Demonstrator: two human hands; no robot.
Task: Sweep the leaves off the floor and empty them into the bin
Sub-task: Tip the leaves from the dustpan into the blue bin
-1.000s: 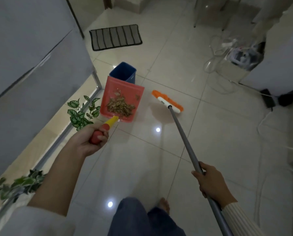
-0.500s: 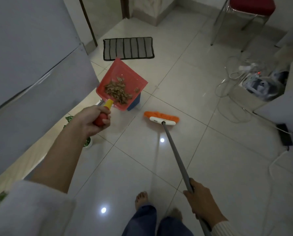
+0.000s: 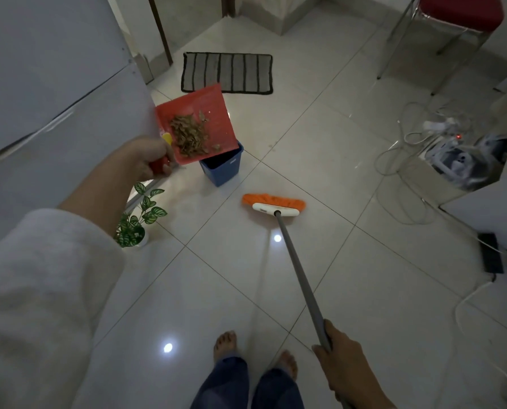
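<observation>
Leaves (image 3: 191, 136), dry and brown, lie heaped in a red dustpan (image 3: 215, 110) held in the air over a blue bin (image 3: 222, 169) on a pale tiled floor (image 3: 349, 261). The person's left hand (image 3: 147, 159) is wrapped round the pan's red and yellow handle, and the heap sits just to the right of that hand, at the handle end of the pan. The pan's lower corner overlaps the bin's open rim in the head view. A small pale mark on the bin's side is too small to read, as is faint raised marking on the pan's face. The right hand (image 3: 342, 360) clasps the grey pole of a broom (image 3: 274, 203), whose orange-bristled head rests on the tiles nearer the person than the bin and apart from it. A small potted plant (image 3: 137, 222) stands by the left forearm. A striped mat (image 3: 227, 72) lies beyond the bin, a red-seated stool (image 3: 460, 13) stands at the far right, and white cables (image 3: 405, 172) lie looped below it.
</observation>
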